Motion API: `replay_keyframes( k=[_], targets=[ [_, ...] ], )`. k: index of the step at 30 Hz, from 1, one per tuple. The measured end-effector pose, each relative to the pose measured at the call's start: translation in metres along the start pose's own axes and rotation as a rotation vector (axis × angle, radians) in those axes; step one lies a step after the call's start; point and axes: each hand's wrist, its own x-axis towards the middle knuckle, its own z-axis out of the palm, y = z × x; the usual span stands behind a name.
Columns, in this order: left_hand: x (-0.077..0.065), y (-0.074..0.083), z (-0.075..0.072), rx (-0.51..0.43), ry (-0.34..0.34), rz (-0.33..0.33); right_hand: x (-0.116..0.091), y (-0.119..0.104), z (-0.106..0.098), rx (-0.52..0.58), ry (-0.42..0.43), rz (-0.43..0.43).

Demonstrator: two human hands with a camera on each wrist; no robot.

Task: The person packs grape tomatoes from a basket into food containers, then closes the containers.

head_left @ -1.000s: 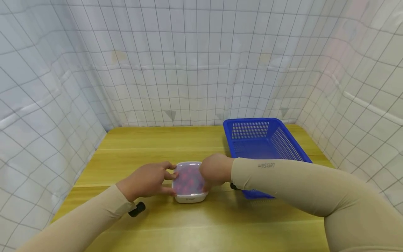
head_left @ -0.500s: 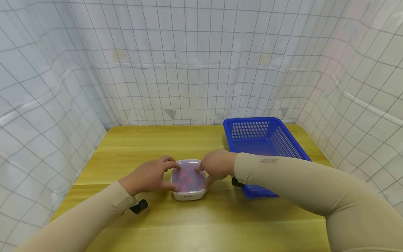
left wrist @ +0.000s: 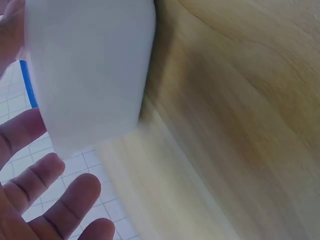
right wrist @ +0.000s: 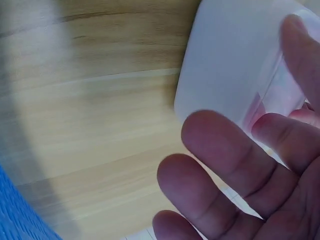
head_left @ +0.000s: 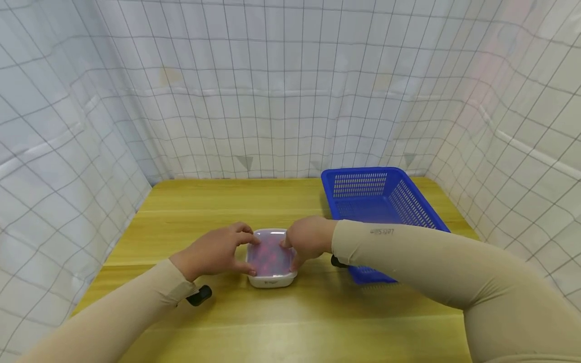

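Observation:
A white food container (head_left: 272,282) stands on the wooden table, topped by a translucent lid (head_left: 271,256) through which red and pink contents show. My left hand (head_left: 217,253) lies at its left side, thumb at the near corner and forefinger on the lid's far left part. From the right, my right hand (head_left: 310,239) touches the lid's edge with thumb and forefinger. In the left wrist view the remaining fingers (left wrist: 75,200) spread loosely beside the container wall (left wrist: 95,70). The right wrist view shows the thumb (right wrist: 300,50) at the rim of the container (right wrist: 225,60), other fingers extended.
A blue perforated basket (head_left: 363,209) stands on the table to the right, partly behind the right forearm (head_left: 399,252). The wooden table (head_left: 204,201) meets white grid-patterned curtains (head_left: 281,101) at the back and sides.
My right hand has shifted from covering the lid's right edge to having thumb and forefinger on it. My left forefinger has moved further onto the lid. The container has shifted slightly left.

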Motion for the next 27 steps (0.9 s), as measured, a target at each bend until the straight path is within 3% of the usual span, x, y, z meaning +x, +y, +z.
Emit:
replay_keyframes(
  k=[9, 19, 27],
  targets=[
    [0.002, -0.001, 0.000, -0.052, -0.013, -0.027, 0.003, -0.001, 0.003, 0.009, 0.003, 0.015],
    [0.006, -0.010, 0.003, -0.282, -0.065, -0.133, 0.004, 0.004, 0.003, -0.017, 0.038, -0.026],
    [0.008, -0.011, 0.005, -0.315, -0.077, -0.154, 0.006, 0.001, 0.003, 0.017, 0.000, 0.015]
  ],
)
